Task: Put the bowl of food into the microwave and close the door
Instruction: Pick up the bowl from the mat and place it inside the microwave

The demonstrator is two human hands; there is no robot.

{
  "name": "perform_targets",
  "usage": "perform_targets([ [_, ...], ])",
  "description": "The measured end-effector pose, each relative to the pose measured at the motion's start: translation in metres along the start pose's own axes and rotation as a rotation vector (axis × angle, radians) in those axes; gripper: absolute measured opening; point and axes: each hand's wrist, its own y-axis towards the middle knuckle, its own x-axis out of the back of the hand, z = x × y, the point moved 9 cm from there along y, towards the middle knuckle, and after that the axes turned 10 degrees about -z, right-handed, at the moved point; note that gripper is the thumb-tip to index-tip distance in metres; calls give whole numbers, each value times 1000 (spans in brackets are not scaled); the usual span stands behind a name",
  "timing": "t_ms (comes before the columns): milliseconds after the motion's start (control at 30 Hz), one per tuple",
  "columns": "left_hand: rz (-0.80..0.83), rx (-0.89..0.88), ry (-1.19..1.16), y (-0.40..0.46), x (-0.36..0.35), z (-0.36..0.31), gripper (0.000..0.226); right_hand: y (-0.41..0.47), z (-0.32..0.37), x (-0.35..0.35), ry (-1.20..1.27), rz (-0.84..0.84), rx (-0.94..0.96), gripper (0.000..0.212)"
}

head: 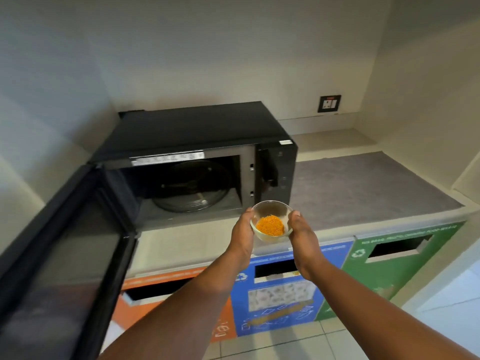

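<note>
Holding glass bowl (271, 220) of orange food w/ both hands, left (242, 233) & right (302, 233) | microwave (197, 157) door (67, 255) open | risk: rim clips cavity frame, bowl tips, food spills.

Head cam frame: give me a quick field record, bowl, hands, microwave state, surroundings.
bowl: clear glass bowl, orange food inside, held in the air in front of the microwave
left hand: left hand gripping the bowl's left side
right hand: right hand gripping its right side
microwave: black microwave on the counter, cavity empty but for the turntable
door: door swung fully open to the left
below the counter: orange, blue and green bin fronts
</note>
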Motion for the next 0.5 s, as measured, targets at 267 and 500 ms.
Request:
perform_targets([
  [267,-191,-85,-69,10,120,-34,36,-33,1,-126,-35,126,-34,54],
  [500,-255,-169,-155,73,162,-62,37,8,7,-203,-44,220,10,52],
])
